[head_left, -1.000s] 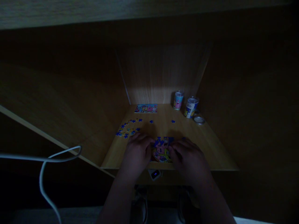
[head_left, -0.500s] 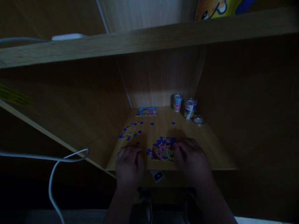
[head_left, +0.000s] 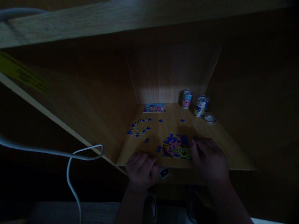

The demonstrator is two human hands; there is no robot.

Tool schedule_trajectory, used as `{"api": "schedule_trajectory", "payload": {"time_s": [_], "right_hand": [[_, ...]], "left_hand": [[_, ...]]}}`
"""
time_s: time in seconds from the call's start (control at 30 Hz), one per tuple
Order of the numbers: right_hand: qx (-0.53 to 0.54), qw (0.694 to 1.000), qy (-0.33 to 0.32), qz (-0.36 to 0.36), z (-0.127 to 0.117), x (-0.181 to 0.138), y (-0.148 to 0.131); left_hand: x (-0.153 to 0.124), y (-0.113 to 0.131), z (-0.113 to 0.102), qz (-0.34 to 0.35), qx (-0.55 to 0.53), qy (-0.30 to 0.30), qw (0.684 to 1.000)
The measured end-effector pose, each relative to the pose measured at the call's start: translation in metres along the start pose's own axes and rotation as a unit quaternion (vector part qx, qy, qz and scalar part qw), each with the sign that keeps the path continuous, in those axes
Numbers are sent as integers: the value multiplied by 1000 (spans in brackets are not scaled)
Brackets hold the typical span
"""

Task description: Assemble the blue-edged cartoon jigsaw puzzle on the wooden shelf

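Note:
A partly joined jigsaw puzzle (head_left: pixel 176 147) with cartoon figures lies near the front edge of the wooden shelf board. At its right side is my right hand (head_left: pixel 210 158), thumb and fingers pinched together. A small dark blue bit at those fingertips looks like a jigsaw piece (head_left: pixel 195 137). My left hand (head_left: pixel 142 169) rests curled at the board's front edge, left of the puzzle, with nothing visible in it. Loose jigsaw pieces (head_left: pixel 137 127) are spread at the left, and single blue pieces (head_left: pixel 161 120) lie farther back.
A cartoon picture card (head_left: pixel 154 108) lies at the back. Two printed tins (head_left: pixel 187 99) stand at the back right beside a round metal lid (head_left: pixel 209 119). A small device with a lit screen (head_left: pixel 164 173) sits below the front edge. A white cable (head_left: pixel 86 158) loops at the left.
My right hand has drawn off the puzzle's right edge, uncovering more of it. My left hand has pulled back toward me, baring a blue piece. The camera view has tilted and shifted.

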State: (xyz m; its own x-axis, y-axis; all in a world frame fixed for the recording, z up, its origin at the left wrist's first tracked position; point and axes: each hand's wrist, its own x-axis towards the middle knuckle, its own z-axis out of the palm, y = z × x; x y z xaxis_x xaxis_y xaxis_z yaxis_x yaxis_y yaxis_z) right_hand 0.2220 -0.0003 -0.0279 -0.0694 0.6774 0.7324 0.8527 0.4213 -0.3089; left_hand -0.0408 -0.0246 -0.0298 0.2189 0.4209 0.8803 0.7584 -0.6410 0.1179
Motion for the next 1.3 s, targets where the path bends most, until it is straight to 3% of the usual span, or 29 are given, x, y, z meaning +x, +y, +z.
{"api": "schedule_trajectory", "payload": {"time_s": [0.33, 0.83, 1.3], "right_hand": [[20, 990, 121, -67, -10, -20, -6], [77, 986, 134, -68, -17, -19, -10], [39, 993, 102, -50, -11, -21, -6]], "left_hand": [[-4, -1, 4, -4, 10, 29, 1000], [-1, 1, 6, -17, 68, 30, 997], [8, 0, 11, -60, 100, -3, 993]]}}
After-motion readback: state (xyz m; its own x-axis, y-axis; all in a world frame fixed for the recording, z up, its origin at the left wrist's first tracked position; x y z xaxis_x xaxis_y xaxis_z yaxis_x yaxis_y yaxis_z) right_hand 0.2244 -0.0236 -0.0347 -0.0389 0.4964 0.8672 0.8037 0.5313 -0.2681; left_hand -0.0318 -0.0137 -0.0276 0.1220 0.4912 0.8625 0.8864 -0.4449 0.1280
